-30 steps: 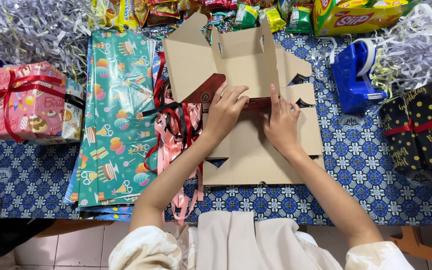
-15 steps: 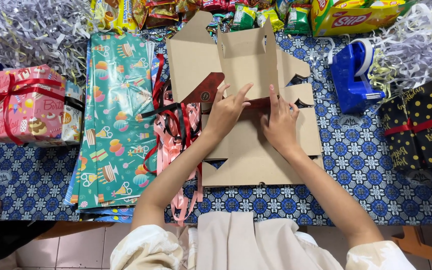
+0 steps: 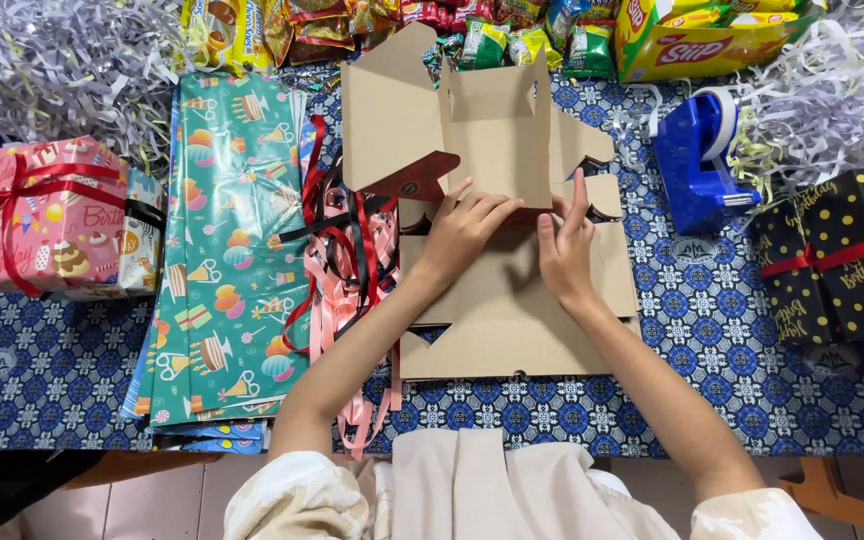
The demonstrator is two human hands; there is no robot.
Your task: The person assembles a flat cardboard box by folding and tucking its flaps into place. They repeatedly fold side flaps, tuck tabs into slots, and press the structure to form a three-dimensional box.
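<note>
Cardboard box blank (image 3: 512, 310) runs lengthwise away; left hand (image 3: 462, 232) and right hand (image 3: 567, 250) press flat, fingers spread.

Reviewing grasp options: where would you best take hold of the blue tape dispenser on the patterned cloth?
Probably the blue tape dispenser by its flat sides, pinched from above: its body stands narrow and upright, the near side clear, while shredded paper crowds the far right.

left of left hand (image 3: 462, 235): ribbon tangle (image 3: 342, 250) just beside, then wrapping paper stack (image 3: 227, 250); blocked
right of right hand (image 3: 564, 250): bare tablecloth (image 3: 712, 300) strip, passable; tape dispenser (image 3: 694, 155) and black dotted gift box (image 3: 842, 255) bound it
beyond both hands: upright cardboard box (image 3: 492, 130) walls, snack packets (image 3: 472, 40) behind
near side: flat cardboard, open
</note>
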